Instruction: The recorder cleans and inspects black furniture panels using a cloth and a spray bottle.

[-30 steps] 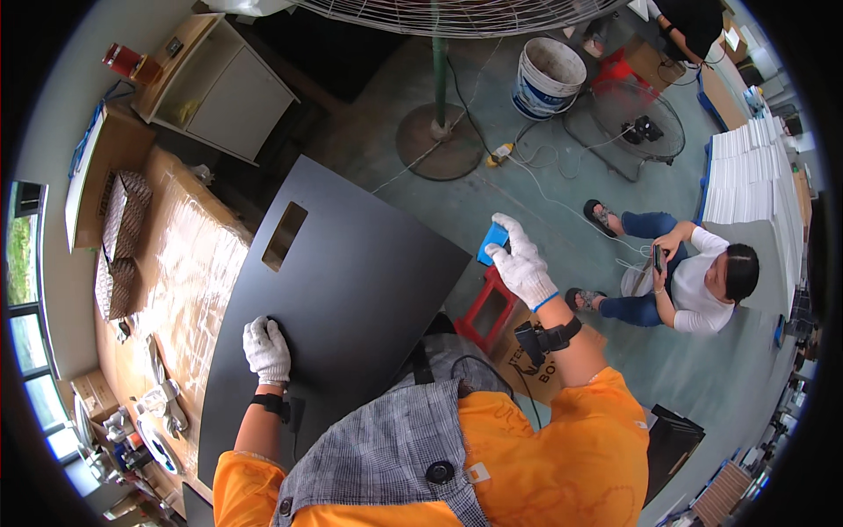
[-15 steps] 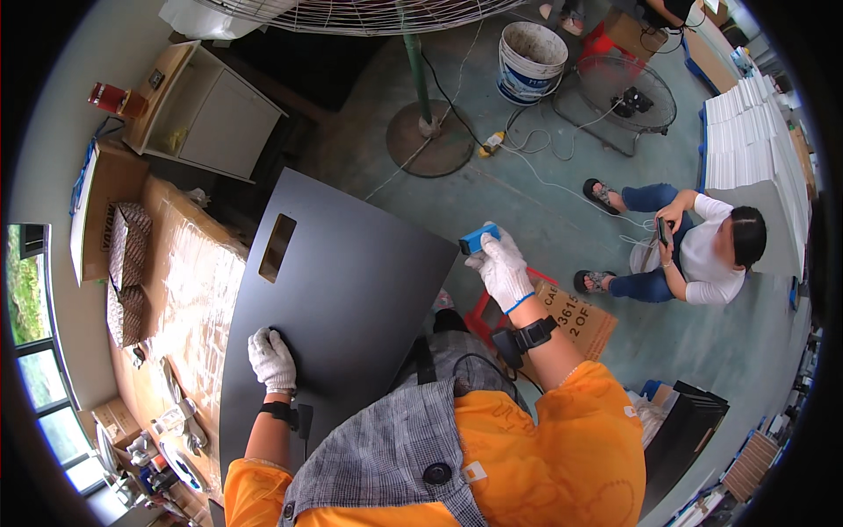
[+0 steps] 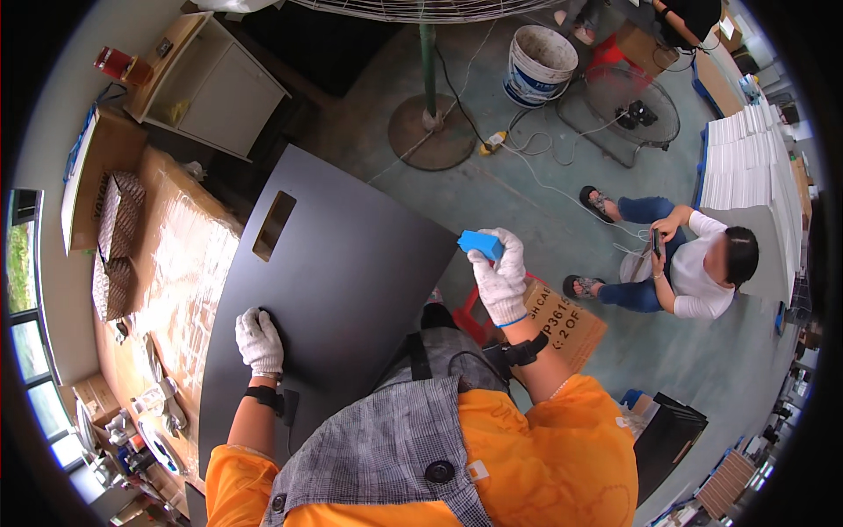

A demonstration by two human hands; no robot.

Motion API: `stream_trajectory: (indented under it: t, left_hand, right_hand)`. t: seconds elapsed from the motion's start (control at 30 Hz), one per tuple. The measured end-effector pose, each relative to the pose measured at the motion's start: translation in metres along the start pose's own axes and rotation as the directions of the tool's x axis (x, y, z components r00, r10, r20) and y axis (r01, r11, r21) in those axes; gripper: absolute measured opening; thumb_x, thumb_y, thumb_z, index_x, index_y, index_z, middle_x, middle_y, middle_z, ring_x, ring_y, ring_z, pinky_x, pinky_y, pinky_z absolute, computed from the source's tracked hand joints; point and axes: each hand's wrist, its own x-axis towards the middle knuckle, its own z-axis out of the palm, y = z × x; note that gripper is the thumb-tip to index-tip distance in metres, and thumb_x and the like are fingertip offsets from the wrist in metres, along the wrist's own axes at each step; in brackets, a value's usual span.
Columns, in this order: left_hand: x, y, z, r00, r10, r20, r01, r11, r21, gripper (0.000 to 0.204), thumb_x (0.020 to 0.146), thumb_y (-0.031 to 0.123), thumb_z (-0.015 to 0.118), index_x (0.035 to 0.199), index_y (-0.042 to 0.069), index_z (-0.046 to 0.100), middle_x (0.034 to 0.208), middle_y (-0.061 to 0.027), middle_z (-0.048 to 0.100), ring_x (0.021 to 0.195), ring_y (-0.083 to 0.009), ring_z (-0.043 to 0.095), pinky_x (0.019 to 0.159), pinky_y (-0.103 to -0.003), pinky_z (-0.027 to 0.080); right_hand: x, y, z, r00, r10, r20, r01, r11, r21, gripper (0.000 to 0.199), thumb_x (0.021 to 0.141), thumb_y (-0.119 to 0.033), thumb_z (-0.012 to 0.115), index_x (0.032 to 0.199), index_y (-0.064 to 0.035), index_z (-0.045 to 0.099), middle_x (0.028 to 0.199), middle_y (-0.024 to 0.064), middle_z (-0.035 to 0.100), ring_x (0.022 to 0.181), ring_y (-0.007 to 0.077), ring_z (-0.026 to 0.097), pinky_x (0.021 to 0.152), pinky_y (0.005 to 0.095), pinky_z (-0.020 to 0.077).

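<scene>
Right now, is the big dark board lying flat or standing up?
Lying flat: the large dark rectangular board shows its whole broad face upward, with the left hand resting on top.

My left hand [image 3: 259,341] and right hand [image 3: 500,279] wear white gloves. The block [image 3: 480,243] in my right fingers is bright blue. The panel [image 3: 334,290] is matte black. My sleeves are orange, my vest grey checked. The floor [image 3: 527,202] is dull green.
</scene>
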Motion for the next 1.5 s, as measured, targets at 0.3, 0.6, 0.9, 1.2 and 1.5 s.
stream_trajectory:
  t: [0.3, 0.6, 0.9, 1.2, 1.5]
  left_hand:
    - [-0.002, -0.004, 0.002, 0.999, -0.006, 0.031, 0.007, 1.000, -0.017, 0.017, 0.091, 0.017, 0.051, 0.098, 0.002, 0.054, 0.091, -0.0155, 0.055, 0.087, -0.0339, 0.055, 0.080, -0.042, 0.044]
    - [-0.002, -0.004, 0.002, 1.000, -0.014, 0.014, 0.015, 0.999, -0.039, 0.015, 0.089, 0.017, 0.054, 0.095, 0.003, 0.055, 0.088, -0.0138, 0.057, 0.085, -0.0332, 0.056, 0.077, -0.043, 0.044]
    - [-0.001, -0.005, 0.000, 1.000, 0.001, 0.004, -0.001, 0.997, -0.079, 0.018, 0.089, 0.020, 0.054, 0.095, 0.004, 0.057, 0.090, -0.0134, 0.058, 0.086, -0.0330, 0.056, 0.077, -0.042, 0.045]
    - [-0.003, -0.014, -0.001, 0.999, -0.002, -0.037, -0.002, 0.996, -0.092, 0.017, 0.088, 0.023, 0.056, 0.092, 0.006, 0.057, 0.086, -0.0132, 0.058, 0.081, -0.0335, 0.056, 0.073, -0.043, 0.046]
    - [-0.002, -0.011, -0.004, 0.999, 0.030, -0.029, -0.033, 0.993, -0.110, 0.023, 0.088, 0.027, 0.052, 0.093, 0.006, 0.058, 0.089, -0.0150, 0.058, 0.085, -0.0335, 0.057, 0.076, -0.042, 0.047]
  right_hand:
    - [-0.012, 0.013, -0.005, 0.983, -0.172, 0.066, 0.180, 0.973, -0.147, 0.042, 0.074, -0.007, 0.073, 0.107, -0.0069, 0.047, 0.099, 0.0085, 0.064, 0.084, 0.0209, 0.065, 0.074, 0.0331, 0.0527]
    - [-0.012, 0.003, 0.001, 0.999, -0.030, -0.035, 0.027, 0.998, -0.061, 0.040, 0.074, -0.004, 0.074, 0.105, -0.0057, 0.049, 0.099, 0.0079, 0.064, 0.085, 0.0198, 0.063, 0.076, 0.0315, 0.0523]
    - [-0.047, -0.027, 0.014, 0.995, -0.103, -0.003, 0.100, 0.977, -0.190, 0.037, 0.076, -0.006, 0.070, 0.106, -0.0055, 0.048, 0.090, 0.0073, 0.063, 0.075, 0.0182, 0.063, 0.072, 0.0321, 0.0526]
    - [-0.121, -0.033, 0.035, 0.957, -0.214, 0.195, 0.261, 0.929, -0.261, 0.039, 0.076, -0.004, 0.070, 0.107, -0.0042, 0.047, 0.093, 0.0114, 0.061, 0.084, 0.0233, 0.063, 0.079, 0.0348, 0.0511]
    - [-0.196, -0.045, 0.055, 0.929, -0.302, 0.215, 0.352, 0.902, -0.250, 0.033, 0.076, -0.002, 0.066, 0.104, -0.0037, 0.047, 0.092, 0.0108, 0.060, 0.077, 0.0201, 0.061, 0.075, 0.0347, 0.0512]
